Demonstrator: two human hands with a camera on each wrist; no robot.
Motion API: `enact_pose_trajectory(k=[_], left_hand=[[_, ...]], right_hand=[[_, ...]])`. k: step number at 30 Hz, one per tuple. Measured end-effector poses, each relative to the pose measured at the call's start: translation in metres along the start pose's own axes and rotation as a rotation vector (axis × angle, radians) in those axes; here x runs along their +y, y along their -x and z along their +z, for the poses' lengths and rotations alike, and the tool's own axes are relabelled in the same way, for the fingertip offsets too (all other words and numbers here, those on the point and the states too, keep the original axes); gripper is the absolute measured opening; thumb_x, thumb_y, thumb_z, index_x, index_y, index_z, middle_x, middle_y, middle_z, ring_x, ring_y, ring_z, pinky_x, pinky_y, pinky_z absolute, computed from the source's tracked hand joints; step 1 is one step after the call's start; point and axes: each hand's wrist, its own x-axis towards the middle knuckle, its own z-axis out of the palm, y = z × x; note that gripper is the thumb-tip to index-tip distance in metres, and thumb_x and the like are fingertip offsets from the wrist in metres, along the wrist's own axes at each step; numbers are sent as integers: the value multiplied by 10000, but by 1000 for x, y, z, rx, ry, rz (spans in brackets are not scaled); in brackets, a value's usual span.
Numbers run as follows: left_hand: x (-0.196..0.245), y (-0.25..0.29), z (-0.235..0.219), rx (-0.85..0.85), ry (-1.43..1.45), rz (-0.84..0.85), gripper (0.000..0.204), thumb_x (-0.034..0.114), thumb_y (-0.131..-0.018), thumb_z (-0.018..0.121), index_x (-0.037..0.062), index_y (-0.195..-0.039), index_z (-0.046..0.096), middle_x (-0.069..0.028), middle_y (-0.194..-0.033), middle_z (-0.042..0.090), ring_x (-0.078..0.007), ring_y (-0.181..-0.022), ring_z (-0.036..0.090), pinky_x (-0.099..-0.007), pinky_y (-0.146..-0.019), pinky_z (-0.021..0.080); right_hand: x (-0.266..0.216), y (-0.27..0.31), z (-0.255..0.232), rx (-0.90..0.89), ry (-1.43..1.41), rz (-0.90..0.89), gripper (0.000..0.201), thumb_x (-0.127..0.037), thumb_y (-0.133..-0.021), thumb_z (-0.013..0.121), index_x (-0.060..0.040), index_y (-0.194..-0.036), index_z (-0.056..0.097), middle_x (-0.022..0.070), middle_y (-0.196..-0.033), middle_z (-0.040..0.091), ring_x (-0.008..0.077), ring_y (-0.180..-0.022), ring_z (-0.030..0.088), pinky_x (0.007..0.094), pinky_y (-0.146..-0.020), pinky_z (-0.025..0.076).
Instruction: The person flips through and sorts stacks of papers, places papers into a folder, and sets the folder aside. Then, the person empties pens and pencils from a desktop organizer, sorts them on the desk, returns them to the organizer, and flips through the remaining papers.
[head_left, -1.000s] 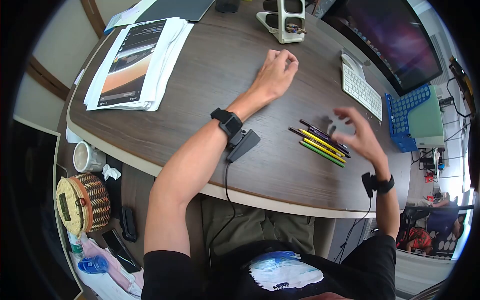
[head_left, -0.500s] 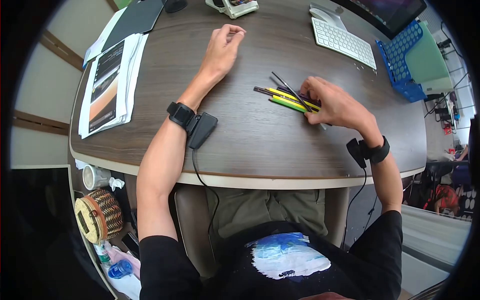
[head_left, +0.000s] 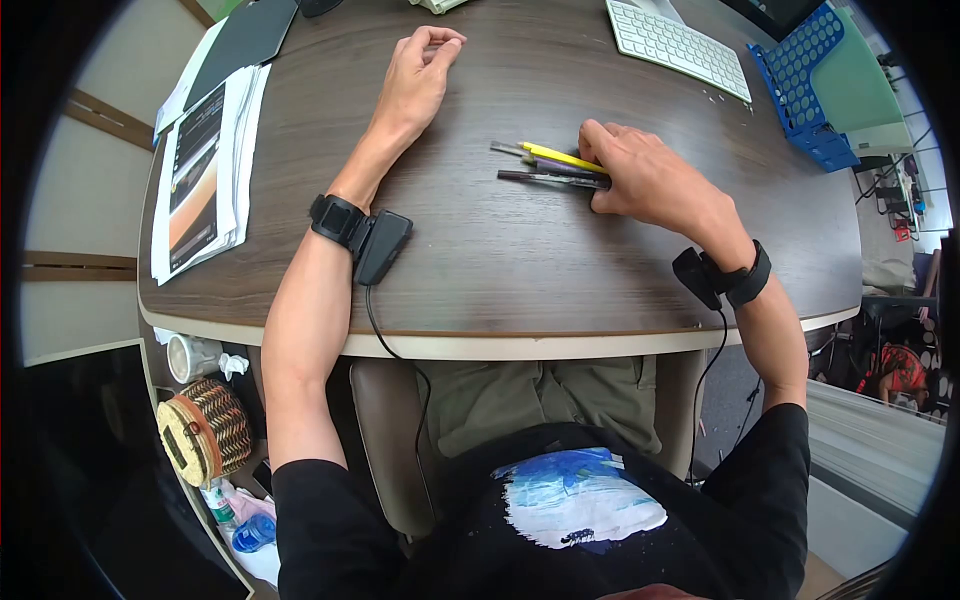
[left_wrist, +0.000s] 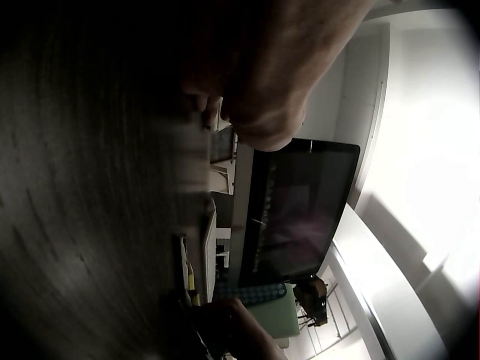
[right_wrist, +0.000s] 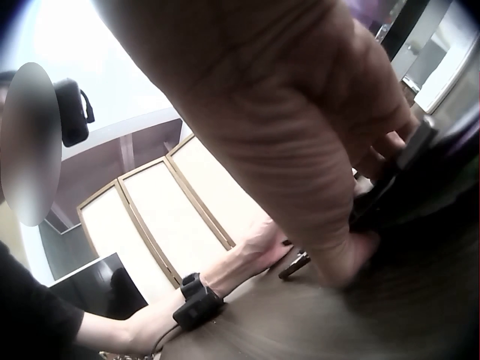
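Note:
My right hand grips a loose bundle of pencils low over the desk, thumb on the near side and fingers on the far side. A yellow pencil and several dark pencils stick out leftward; their other ends are hidden in the hand. In the right wrist view, a dark pencil end shows past the palm. My left hand rests farther back on the desk with its fingers loosely curled and nothing in it. Each wrist wears a black strap with a camera.
A stack of printed papers lies at the desk's left. At the back right are a white keyboard and a blue perforated basket. A monitor stands behind. A woven basket sits below left.
The right hand has come down on the pencils lying on the desk and gathered them into its grip. The left hand stays loosely curled. The head view has shifted.

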Motion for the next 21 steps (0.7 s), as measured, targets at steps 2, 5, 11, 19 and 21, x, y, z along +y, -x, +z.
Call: enact_pose_trajectory(k=[2,5,11,19,21], left_hand=[[6,2,0,-7,-12,-25,348,356,-1124,607,79,-1314,697,-128,-1382,605,-259,-1295,667,-381,-1123,488],[3,3,1,3,-28,-20,355,368,-1125,594,85,-1312,698,-129,-1383,602,-255,-1305,658,-390,-1112,492],[2,3,0,-5,-51,-6,376,405,-1128,560,107,-1308,702,-127,-1383,589,-247,-1300,635,-407,-1091,497],[6,6,-1,1,-27,-12,395,433,-1129,540,121,-1311,700,-144,-1372,562,-287,-1333,603,-446,-1102,501],[7,5,-1,-3,-32,-10,402,440,-1130,534,122,-1312,699,-152,-1380,559,-298,-1340,597,-460,-1105,503]], right_hand=[[2,-1,2,36,21,-70,375,-88,-834,760,5,-1136,559,225,-1087,687,428,-1055,664,499,-935,551],[-8,-4,-4,-65,69,62,384,-81,-842,772,-36,-1129,521,181,-1071,663,405,-1062,637,478,-960,513],[-7,-9,-1,32,32,-19,327,-58,-846,731,3,-1107,546,233,-979,677,441,-966,681,532,-854,549],[0,-30,-3,205,-426,200,242,-111,-1006,594,-18,-1220,528,149,-851,674,333,-673,684,454,-643,552],[-4,-38,-15,307,-646,230,225,-125,-1040,560,-35,-1243,526,110,-825,649,253,-616,650,388,-567,507]])
